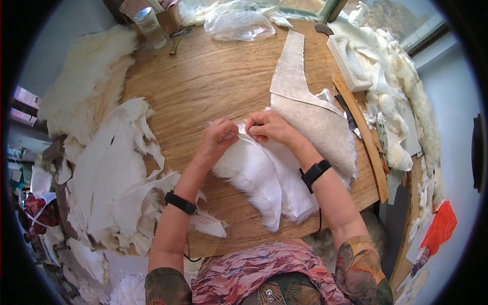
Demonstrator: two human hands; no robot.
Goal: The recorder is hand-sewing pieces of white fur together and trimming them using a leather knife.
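Note:
Both hands pinch the upper edge of a white piece of sheepskin [250, 165] lying near the table's front edge. Its smooth side faces up, fur fringes its border, and a seam or fold runs down its middle. My left hand [218, 137] is closed on the edge from the left. Close beside it, my right hand [268, 126] grips the same edge with thumb and fingers together. Whether a needle or other small tool sits between the fingertips cannot be made out. A beige felt-like pattern piece [317, 122] lies just right of my right hand, its narrow end pointing away.
White hide pieces [109, 178] and a fluffy pelt [86, 71] cover the left side. At the back are a clear jar [150, 28] and a plastic bag [239, 21]. A wooden strip [363, 140] runs along the right edge, beside fleece scraps [394, 114].

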